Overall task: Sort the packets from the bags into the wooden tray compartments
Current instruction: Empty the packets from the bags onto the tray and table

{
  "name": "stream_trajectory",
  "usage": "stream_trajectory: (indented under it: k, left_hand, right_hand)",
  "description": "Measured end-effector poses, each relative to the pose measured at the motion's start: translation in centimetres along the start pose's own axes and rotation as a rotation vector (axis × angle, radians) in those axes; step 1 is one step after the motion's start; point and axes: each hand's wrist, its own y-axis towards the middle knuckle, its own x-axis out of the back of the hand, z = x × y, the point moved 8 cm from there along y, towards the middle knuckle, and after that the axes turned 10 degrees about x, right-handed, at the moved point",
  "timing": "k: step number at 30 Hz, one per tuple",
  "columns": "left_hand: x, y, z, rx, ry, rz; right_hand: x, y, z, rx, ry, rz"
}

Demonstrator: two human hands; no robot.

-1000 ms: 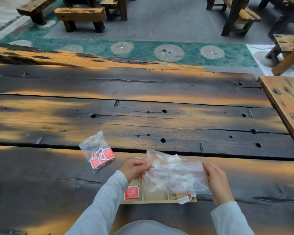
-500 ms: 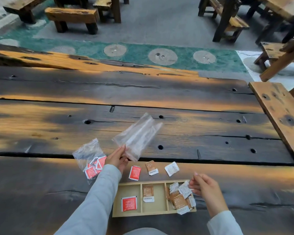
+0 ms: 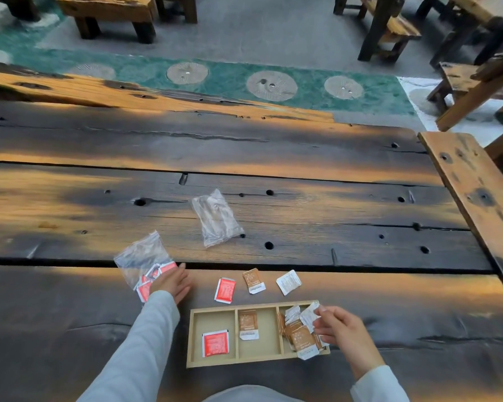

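Note:
A wooden tray with three compartments lies at the near table edge. Its left compartment holds a red packet, the middle one a brown packet, and the right one a pile of brown and white packets. My right hand is over that pile, fingertips pinching a white packet. My left hand rests flat on a clear bag of red packets. An empty clear bag lies further out.
Three loose packets lie just beyond the tray: a red packet, a brown packet and a white packet. The plank table has gaps and holes. A bench runs along the right.
My left hand let go of the empty bag, which now lies on the table further out, and moved down onto the bag of red packets. My right hand stayed at the right compartment.

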Motion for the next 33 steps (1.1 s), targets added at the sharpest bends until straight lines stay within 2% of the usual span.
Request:
stream_trajectory:
  k: [5,11,13,17,21,27,31,33]
  left_hand:
    - [8.1,2.0,-1.2,-0.003,-0.012,-0.245]
    - [11.5,2.5,0.5,0.137,0.066,-0.514]
    - [11.5,2.3,0.8,0.159,0.152,-0.566]
    - [10.7,2.1,0.0,0.119,0.174,-0.585]
    - [9.9,2.4,-0.4,0.160,0.216,-0.542]
    - [9.4,3.3,-1.2,0.024,0.183,-0.378]
    - [7.1,1.4,-1.7,-0.060,-0.152,-0.061]
    - [6.0,-1.1,-1.8,-0.087,-0.216,0.077]
  right_hand:
    - [-0.5,-0.1,-0.1,-0.010,-0.023,0.014]
    - [-2.4,-0.4,0.2,-0.022,-0.072,0.041]
    - [-2.8,-0.4,0.3,-0.025,-0.094,0.044]
    - [-3.7,-0.4,0.6,-0.024,-0.155,0.060]
    - [-4.5,-0.5,0.7,-0.020,-0.175,0.071]
    - [-6.5,-0.6,0.8,-0.024,-0.202,0.107]
    - [-8.2,-0.6,1.0,-0.028,-0.212,0.159]
    - [-9.0,-0.6,1.2,-0.018,-0.216,0.181]
